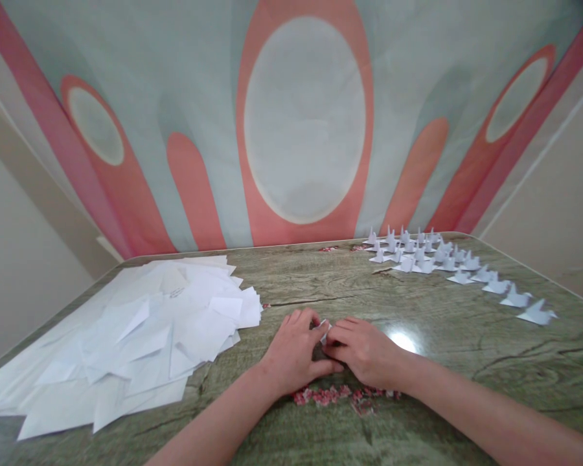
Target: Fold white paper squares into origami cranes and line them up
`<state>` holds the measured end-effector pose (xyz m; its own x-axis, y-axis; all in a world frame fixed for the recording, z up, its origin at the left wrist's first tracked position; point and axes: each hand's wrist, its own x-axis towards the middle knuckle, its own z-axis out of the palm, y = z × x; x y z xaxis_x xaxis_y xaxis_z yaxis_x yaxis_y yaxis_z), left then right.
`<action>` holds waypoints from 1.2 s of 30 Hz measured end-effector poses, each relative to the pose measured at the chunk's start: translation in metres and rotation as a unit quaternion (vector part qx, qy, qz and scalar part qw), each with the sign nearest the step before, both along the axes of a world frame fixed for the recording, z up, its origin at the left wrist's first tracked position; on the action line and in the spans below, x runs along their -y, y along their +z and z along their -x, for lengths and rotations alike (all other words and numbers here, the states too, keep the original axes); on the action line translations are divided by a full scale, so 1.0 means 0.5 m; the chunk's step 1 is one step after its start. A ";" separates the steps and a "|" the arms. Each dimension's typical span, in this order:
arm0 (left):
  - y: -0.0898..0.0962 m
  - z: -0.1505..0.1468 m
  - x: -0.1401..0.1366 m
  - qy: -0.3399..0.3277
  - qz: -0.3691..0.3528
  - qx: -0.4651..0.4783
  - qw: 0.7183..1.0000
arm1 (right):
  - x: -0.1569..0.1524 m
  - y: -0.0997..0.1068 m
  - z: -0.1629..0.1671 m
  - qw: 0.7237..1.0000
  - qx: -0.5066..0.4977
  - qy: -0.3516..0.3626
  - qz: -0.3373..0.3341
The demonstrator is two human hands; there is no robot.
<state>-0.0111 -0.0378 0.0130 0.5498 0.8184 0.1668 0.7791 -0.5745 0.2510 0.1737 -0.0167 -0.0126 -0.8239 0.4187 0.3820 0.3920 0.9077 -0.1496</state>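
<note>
Between my two hands, just above the wooden table, is a small folded piece of white paper (325, 331), mostly hidden by my fingers. My left hand (296, 346) has its fingers curled around the paper's left side. From the right, the fingertips of my right hand (359, 346) pinch the same paper. The hands nearly touch each other. Several folded white paper cranes (418, 255) stand in rows at the table's back right, the nearest crane (537, 314) by the right edge.
A broad, loose pile of white paper sheets (126, 349) covers the table's left side. The wood-patterned table (301, 291) bears a pink flower print (328, 393) near my wrists. Behind it hangs a red and grey-green patterned backdrop (306, 129).
</note>
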 end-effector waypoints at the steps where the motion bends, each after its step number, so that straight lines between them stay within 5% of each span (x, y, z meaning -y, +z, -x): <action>1: 0.001 0.001 0.000 -0.001 0.000 -0.001 1.000 | -0.004 -0.002 -0.004 0.999 -0.034 -0.009 0.013; 5: 0.000 0.003 -0.001 -0.001 -0.009 0.005 1.000 | -0.031 -0.015 -0.026 0.978 -0.168 -0.109 0.062; 8: -0.002 0.004 -0.002 -0.001 -0.012 0.010 1.000 | -0.046 -0.023 -0.036 0.974 -0.165 -0.133 0.077; 19: -0.008 0.001 -0.005 0.009 -0.013 0.030 0.999 | -0.033 -0.016 -0.020 0.992 -0.093 -0.085 0.030; 27: -0.028 0.012 -0.024 0.005 0.028 0.112 0.993 | -0.026 -0.011 -0.010 0.976 -0.180 -0.068 0.105; 36: -0.023 0.012 -0.022 0.020 0.046 0.159 0.986 | -0.028 -0.016 -0.011 0.975 -0.161 -0.072 0.133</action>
<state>-0.0170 -0.0269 0.0013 0.4488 0.8577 0.2508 0.6736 -0.5091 0.5358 0.1790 -0.0027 -0.0204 -0.6045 0.6404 0.4738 0.4053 0.7593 -0.5091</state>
